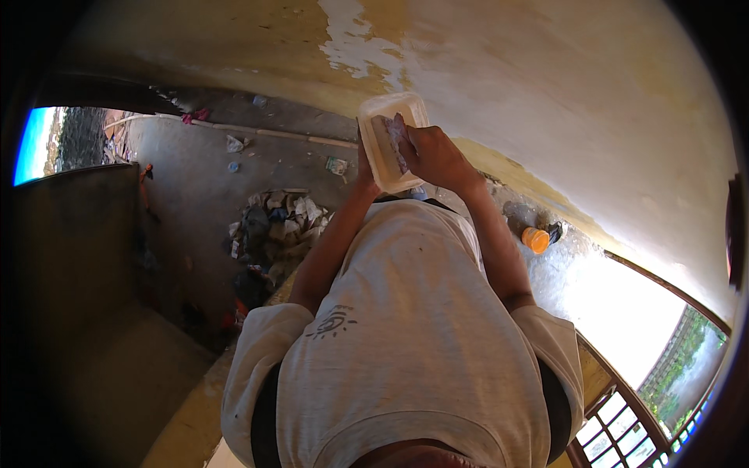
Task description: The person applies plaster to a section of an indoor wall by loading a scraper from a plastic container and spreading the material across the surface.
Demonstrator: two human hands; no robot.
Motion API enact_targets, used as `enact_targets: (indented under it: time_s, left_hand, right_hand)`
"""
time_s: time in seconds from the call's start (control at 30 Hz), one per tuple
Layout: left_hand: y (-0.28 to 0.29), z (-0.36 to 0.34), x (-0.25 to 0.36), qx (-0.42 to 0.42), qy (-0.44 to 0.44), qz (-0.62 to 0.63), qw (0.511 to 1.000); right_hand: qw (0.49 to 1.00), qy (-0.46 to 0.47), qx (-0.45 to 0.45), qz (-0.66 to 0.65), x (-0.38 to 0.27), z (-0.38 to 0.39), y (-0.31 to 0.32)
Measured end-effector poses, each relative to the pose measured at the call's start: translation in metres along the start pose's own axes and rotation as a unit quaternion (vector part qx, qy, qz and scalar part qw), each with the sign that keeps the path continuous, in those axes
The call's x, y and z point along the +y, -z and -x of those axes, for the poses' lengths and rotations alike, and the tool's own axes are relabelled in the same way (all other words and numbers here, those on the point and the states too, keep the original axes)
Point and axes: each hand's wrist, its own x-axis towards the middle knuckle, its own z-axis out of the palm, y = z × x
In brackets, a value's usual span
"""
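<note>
A pale rectangular plastic container (383,164) is held up in front of my body, tilted, near the stained wall. My left hand (364,165) grips it along its left side, with most of the fingers hidden behind it. My right hand (436,156) reaches over the container's right side, closed on a crumpled purplish-grey piece of material (390,131) lying against the inside. I cannot make out whether this is cloth or something else.
A yellowish wall with peeling patches (499,62) rises ahead. A pole (250,129) and a heap of debris (285,230) lie on the grey floor at left. An orange bucket (535,239) stands at right near a bright opening and a barred window (624,433).
</note>
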Motion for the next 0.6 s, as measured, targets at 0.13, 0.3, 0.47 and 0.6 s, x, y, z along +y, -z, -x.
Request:
enact_targets:
  time_s: [0.13, 0.3, 0.47, 0.6]
  left_hand:
    - [-0.003, -0.004, -0.008, -0.013, -0.017, -0.052, 0.998]
    - [0.01, -0.009, -0.017, -0.092, -0.006, 0.047, 0.995]
    - [-0.004, -0.007, -0.022, -0.071, -0.001, -0.007, 0.997]
    - [-0.011, -0.002, -0.025, -0.168, 0.006, 0.032, 0.985]
  right_hand:
    - [1.0, -0.001, -0.011, -0.007, 0.001, 0.005, 0.012]
    - [1.0, -0.01, -0.018, -0.006, 0.006, 0.009, 0.025]
    - [1.0, -0.003, -0.018, -0.006, 0.02, 0.016, 0.031]
    - [1.0, 0.003, -0.002, 0.015, 0.02, 0.02, 0.038]
